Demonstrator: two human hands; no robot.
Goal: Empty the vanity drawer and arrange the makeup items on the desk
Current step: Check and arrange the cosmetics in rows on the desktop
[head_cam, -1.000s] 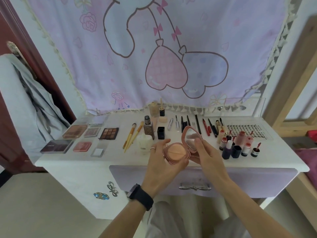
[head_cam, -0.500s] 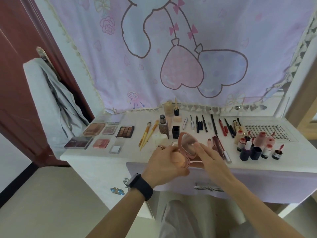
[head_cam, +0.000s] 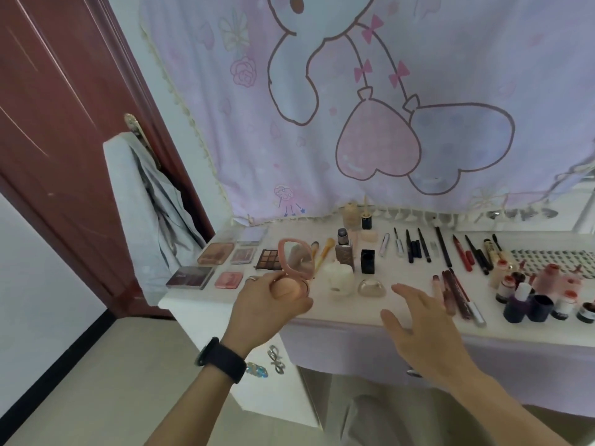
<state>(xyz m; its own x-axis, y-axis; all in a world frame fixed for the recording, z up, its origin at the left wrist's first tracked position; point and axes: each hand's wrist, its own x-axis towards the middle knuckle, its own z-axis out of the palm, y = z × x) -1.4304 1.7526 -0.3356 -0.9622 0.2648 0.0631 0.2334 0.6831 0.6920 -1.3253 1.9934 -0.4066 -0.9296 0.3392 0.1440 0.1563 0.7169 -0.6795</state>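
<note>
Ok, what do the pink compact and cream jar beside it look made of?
Pink compact: likely matte plastic shell, even colour, with a reflective mirror inside the lid. Cream jar: smooth plastic or frosted glass; soft milky sheen, cannot tell which.

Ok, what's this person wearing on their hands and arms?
The left hand has a ring on one finger and a black watch-like band round its wrist. The right hand wears nothing visible. No sleeves are in view.
</note>
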